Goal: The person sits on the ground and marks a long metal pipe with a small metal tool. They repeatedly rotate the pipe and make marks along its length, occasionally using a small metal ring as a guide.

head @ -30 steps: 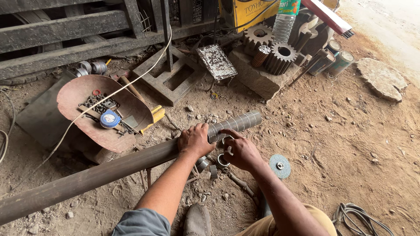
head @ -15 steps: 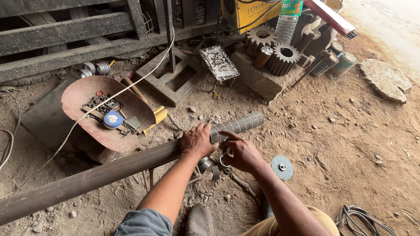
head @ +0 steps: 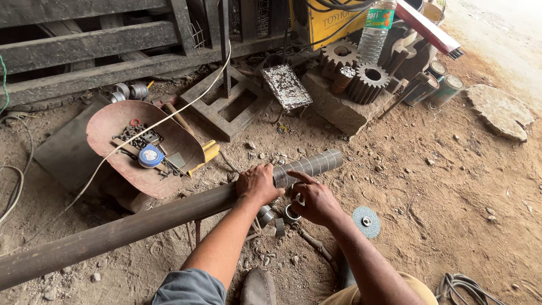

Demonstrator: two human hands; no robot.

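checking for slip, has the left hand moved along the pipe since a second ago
No. The left hand grips the pipe at the same spot, just where the dark part meets the bright ringed end, beside the red pan.

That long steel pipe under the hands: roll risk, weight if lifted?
The pipe is round, so probably rolls once the left hand lets go. Long rusty steel, likely heavy and rigid. Its ground end looks smooth, maybe slippery.

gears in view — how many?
3, all on the stone block at top right: a large gear at the back, a small dark one in the middle, a wide one beside it. More may be hidden behind.
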